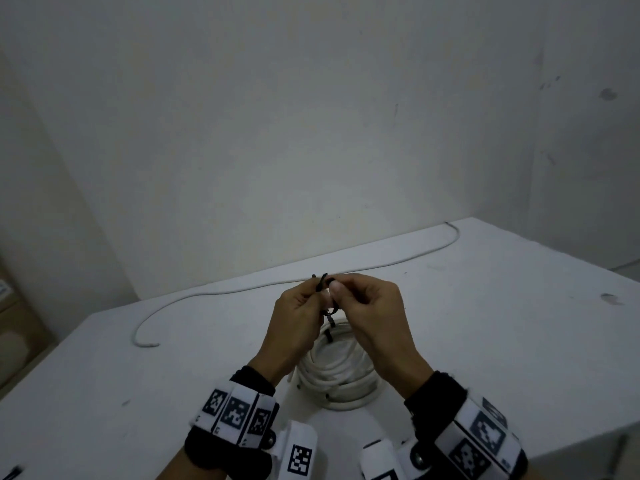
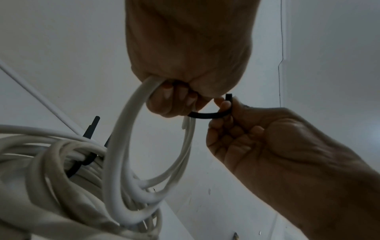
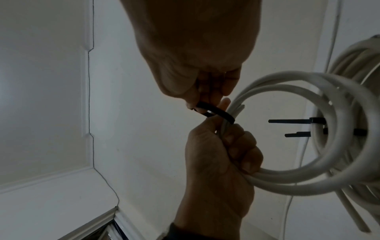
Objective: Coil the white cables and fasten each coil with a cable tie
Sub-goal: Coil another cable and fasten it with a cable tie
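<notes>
Both hands are raised above the white table [image 1: 502, 323]. My left hand [image 1: 313, 297] grips a small white cable coil [image 2: 127, 129], its fingers curled round the bunched loops. A black cable tie [image 2: 209, 115] wraps across that bunch. My right hand [image 1: 341, 291] pinches the tie between thumb and fingertips, beside the left fingers. The tie's black ends [image 1: 320, 282] stick up between the two hands. In the right wrist view the coil [image 3: 287, 78] hangs to the right of the left hand [image 3: 222, 154], with the tie [image 3: 205, 110] crossing it. In the head view the hands hide most of this coil.
A larger white coil [image 1: 339, 379] with black ties on it [image 3: 298, 121] lies on the table under the hands. A long loose white cable [image 1: 242, 289] runs across the table's far side. Bare walls stand behind, and the table's edges fall away at left and right.
</notes>
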A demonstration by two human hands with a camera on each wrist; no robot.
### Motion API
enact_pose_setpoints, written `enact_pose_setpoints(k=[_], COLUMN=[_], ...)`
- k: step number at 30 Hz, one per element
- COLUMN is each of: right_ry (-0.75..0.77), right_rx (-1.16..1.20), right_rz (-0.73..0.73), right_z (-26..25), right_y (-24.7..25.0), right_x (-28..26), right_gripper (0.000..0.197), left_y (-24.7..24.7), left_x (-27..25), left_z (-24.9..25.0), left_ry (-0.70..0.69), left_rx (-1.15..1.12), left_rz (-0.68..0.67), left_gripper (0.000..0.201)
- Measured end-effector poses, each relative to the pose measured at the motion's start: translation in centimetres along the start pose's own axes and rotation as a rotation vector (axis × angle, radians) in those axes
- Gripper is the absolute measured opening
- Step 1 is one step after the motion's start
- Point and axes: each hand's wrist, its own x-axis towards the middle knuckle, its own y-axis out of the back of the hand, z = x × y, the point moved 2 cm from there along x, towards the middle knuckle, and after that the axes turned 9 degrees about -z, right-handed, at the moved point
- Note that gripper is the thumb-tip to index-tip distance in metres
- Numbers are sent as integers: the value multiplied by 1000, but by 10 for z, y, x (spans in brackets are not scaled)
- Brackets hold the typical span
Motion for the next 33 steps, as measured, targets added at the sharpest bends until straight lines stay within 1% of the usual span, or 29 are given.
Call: enact_pose_setpoints(k=[5,11,16,22,26,29,33], right_ry=[-4,-7,-10,-25,-62,-50,-34], right_rx=[72,68,36,17,55,-25,-151], right_rz=[67,56,43,26,14,16,-38], right_z=[3,2,1,2,4,4,2], right_y=[3,2,3,5,7,8,10], right_x=[-2,-6,-4,-3,-1,0,4], right_gripper=[22,26,29,26,19,17,18], left_y=[0,-2,-3,-3,-4,-4,-3], left_x=[1,-2,-1,-1,-3,-3,-2], left_z=[-4,-8,-8,-6,-5,-5,-3], left_ry=[-19,-31,-16,1,1,-7,1], left_rx=[45,122,124,105,121,151,154], left_rz=[72,95,107,110,121,127,120], left_gripper=[28,28,28,30,31,29,30])
